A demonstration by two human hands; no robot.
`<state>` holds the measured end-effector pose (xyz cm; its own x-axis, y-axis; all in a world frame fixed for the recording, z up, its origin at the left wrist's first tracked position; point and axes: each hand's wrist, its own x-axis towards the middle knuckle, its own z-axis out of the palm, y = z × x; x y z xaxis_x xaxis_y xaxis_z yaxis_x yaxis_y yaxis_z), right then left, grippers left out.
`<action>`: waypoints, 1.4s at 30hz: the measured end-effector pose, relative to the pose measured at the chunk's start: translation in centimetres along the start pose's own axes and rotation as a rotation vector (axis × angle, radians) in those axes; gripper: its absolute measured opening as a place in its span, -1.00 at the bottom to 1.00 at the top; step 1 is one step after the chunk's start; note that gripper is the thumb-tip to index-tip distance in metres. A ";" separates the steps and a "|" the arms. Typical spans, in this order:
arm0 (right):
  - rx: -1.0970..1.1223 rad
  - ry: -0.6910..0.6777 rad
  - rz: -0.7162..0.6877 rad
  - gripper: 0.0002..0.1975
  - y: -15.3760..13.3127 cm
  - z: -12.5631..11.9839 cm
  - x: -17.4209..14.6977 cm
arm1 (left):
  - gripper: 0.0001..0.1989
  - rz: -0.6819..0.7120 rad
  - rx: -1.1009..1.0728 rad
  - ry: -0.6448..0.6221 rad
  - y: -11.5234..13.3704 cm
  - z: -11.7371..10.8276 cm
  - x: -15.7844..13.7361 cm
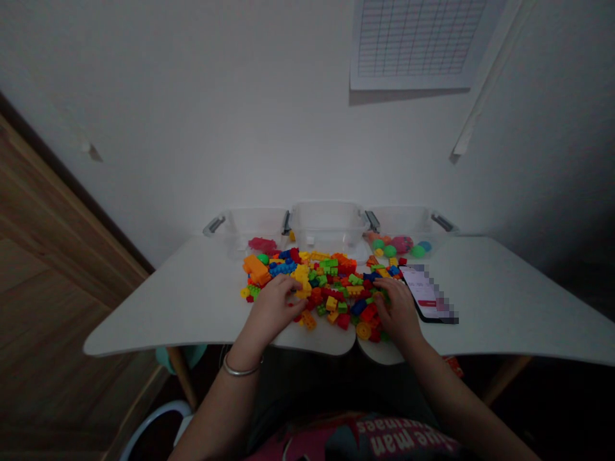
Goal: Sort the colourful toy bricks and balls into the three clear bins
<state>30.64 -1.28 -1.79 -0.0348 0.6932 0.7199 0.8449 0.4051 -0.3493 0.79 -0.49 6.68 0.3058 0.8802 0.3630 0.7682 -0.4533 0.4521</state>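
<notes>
A heap of toy building bricks [331,301] in yellow, red, green, orange and blue lies on the white table. At its left side is my left hand [275,306], thumb and fingers apart, fingertips close to a yellow brick [302,275]. I see nothing held in it. My right hand [398,312] reaches into the heap's right side with fingers bent and thumb spread, near a blue brick [359,307]. A yellow round piece [364,330] lies at the front. An orange block [256,270] rests on the heap's left edge.
Three clear plastic bins stand along the wall: a left bin [257,221], a middle bin [328,216] and a right bin [401,221] holding colored balls. A pink object [262,244] shows in the left one. A phone [425,293] lies right of my right hand on the white table [202,307].
</notes>
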 end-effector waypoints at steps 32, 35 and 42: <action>0.015 -0.018 -0.041 -0.76 -0.1 -0.1 0.2 | -0.65 -0.392 0.393 0.365 -4.8 -3.2 11.6; 0.020 -0.015 -0.038 -0.76 0.0 -0.1 0.2 | -0.63 -0.376 0.445 0.326 -4.9 -2.8 11.7; 0.003 -0.017 -0.028 -0.76 0.0 0.0 0.2 | -0.58 -0.250 0.521 0.282 -6.6 -1.4 11.4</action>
<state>30.66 -1.14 -1.68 -0.0673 0.6917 0.7190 0.8418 0.4262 -0.3312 -1.62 12.39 9.02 -0.0229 0.8472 0.5307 0.9914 -0.0491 0.1212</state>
